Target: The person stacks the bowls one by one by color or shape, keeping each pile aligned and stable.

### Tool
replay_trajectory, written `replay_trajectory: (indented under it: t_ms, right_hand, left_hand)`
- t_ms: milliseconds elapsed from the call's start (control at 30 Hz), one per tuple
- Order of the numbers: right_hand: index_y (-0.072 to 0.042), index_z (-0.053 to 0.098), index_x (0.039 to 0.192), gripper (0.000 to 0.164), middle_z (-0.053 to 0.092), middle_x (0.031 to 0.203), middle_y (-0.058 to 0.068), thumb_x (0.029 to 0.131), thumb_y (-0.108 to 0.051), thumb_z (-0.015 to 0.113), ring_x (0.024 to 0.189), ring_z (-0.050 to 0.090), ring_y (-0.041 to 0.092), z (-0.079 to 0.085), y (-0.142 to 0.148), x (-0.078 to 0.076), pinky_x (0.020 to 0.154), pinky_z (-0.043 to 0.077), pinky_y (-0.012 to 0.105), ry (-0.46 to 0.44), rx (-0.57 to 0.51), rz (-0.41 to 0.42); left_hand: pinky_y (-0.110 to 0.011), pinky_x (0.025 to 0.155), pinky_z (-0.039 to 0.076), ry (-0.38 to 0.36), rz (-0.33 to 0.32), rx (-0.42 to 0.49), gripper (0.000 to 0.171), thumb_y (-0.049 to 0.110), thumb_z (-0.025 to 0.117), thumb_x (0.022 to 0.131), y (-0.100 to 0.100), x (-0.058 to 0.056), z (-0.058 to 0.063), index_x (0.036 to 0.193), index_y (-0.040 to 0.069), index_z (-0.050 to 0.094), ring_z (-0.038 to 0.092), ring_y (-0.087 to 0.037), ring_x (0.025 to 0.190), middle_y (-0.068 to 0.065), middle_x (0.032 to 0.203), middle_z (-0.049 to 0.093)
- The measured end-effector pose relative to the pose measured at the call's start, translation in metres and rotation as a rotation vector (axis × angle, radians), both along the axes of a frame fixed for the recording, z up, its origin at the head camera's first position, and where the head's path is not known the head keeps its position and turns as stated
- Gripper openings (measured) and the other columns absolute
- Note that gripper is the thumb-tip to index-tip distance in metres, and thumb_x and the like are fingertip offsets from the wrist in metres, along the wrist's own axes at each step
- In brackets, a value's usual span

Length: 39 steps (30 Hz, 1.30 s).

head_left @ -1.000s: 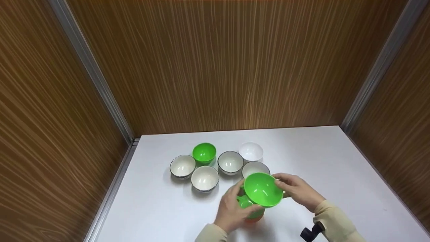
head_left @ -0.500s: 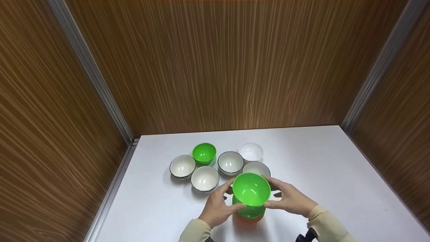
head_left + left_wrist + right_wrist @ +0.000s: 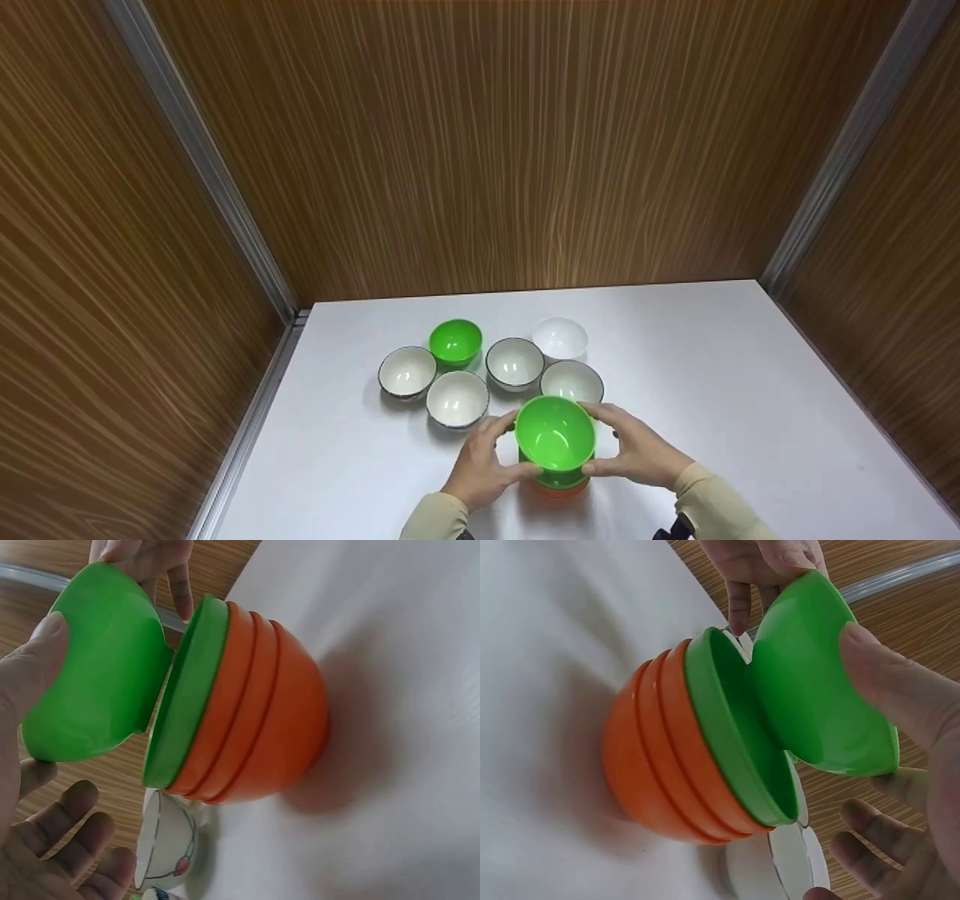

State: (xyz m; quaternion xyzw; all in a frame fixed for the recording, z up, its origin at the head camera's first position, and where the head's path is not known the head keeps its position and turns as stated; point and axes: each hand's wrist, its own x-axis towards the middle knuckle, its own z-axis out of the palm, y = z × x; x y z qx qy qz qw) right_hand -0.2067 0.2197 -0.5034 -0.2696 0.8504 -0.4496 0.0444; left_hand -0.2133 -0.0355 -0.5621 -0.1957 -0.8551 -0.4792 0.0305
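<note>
Both hands hold a green bowl (image 3: 555,435) by its rim, one at each side, thumbs nearest the body. My left hand (image 3: 480,463) pinches the left side and my right hand (image 3: 636,450) the right. Right beneath stands a stack of nested bowls: a second green bowl (image 3: 187,694) on top of several orange bowls (image 3: 289,720). In the wrist views, the held bowl's foot sits right at the mouth of the lower green bowl. From the head camera, the held bowl hides most of the stack, leaving an orange edge (image 3: 561,491).
Beyond the stack stand a dark-rimmed bowl (image 3: 572,381), a plain white bowl (image 3: 561,337) and another green bowl (image 3: 456,342). More dark-rimmed bowls, such as the front-left bowl (image 3: 457,400), stand to the left. Wood-grain panels (image 3: 525,150) enclose the white table (image 3: 712,375).
The green bowl has moved left over the stack, then down a little. My left hand has shifted from beside the stack to the held bowl's rim. The other bowls have stayed put.
</note>
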Motion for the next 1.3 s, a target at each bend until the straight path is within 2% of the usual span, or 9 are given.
replay_trajectory:
  t_ms: [133, 300, 400, 700, 1067, 1300]
  right_hand:
    - [-0.005, 0.041, 0.135, 0.081, 0.046, 0.13, 0.013, 0.067, -0.026, 0.08, 0.12, 0.038, 0.042, -0.013, 0.003, -0.004, 0.088, 0.034, 0.067, -0.033, 0.007, -0.013]
    - [-0.016, 0.04, 0.137, 0.084, 0.045, 0.132, 0.003, 0.066, -0.037, 0.079, 0.121, 0.039, 0.036, -0.044, 0.012, -0.014, 0.089, 0.034, 0.066, -0.05, 0.034, -0.023]
    - [-0.018, 0.039, 0.138, 0.086, 0.045, 0.132, -0.001, 0.066, -0.043, 0.078, 0.119, 0.041, 0.032, -0.052, 0.015, -0.016, 0.089, 0.036, 0.064, -0.055, 0.049, -0.023]
    - [-0.013, 0.038, 0.139, 0.087, 0.047, 0.131, 0.0, 0.067, -0.044, 0.077, 0.113, 0.045, 0.03, -0.062, 0.016, -0.016, 0.086, 0.042, 0.059, -0.034, 0.067, -0.024]
    - [-0.022, 0.039, 0.139, 0.084, 0.048, 0.129, -0.002, 0.067, -0.043, 0.077, 0.111, 0.045, 0.028, -0.066, 0.016, -0.018, 0.084, 0.041, 0.062, -0.072, 0.052, -0.009]
    - [-0.022, 0.038, 0.139, 0.085, 0.049, 0.127, -0.002, 0.067, -0.042, 0.077, 0.11, 0.046, 0.028, -0.068, 0.017, -0.016, 0.083, 0.042, 0.061, -0.097, 0.039, 0.0]
  left_hand:
    - [-0.037, 0.096, 0.04, -0.012, 0.014, -0.026, 0.086, 0.058, 0.073, 0.06, 0.001, 0.0, -0.007, 0.132, 0.018, 0.048, 0.049, -0.016, 0.109, 0.008, 0.114, 0.051]
    - [-0.037, 0.096, 0.04, -0.035, 0.016, -0.04, 0.086, 0.06, 0.071, 0.06, 0.003, 0.0, -0.015, 0.131, 0.017, 0.048, 0.049, -0.018, 0.109, 0.007, 0.115, 0.051]
    - [-0.037, 0.097, 0.039, -0.045, 0.018, -0.044, 0.086, 0.06, 0.071, 0.06, 0.003, -0.001, -0.02, 0.131, 0.017, 0.049, 0.048, -0.018, 0.11, 0.007, 0.114, 0.051]
    - [-0.038, 0.092, 0.042, 0.006, 0.031, -0.069, 0.085, 0.06, 0.072, 0.06, 0.004, -0.002, -0.03, 0.129, 0.014, 0.051, 0.05, -0.017, 0.104, 0.006, 0.11, 0.053]
    - [-0.037, 0.094, 0.042, -0.034, 0.031, -0.071, 0.087, 0.061, 0.071, 0.059, 0.006, -0.002, -0.035, 0.131, 0.015, 0.05, 0.05, -0.017, 0.105, 0.008, 0.11, 0.052]
    - [-0.037, 0.094, 0.041, -0.045, 0.03, -0.079, 0.089, 0.061, 0.07, 0.06, 0.006, -0.002, -0.037, 0.132, 0.014, 0.049, 0.05, -0.015, 0.105, 0.008, 0.111, 0.052]
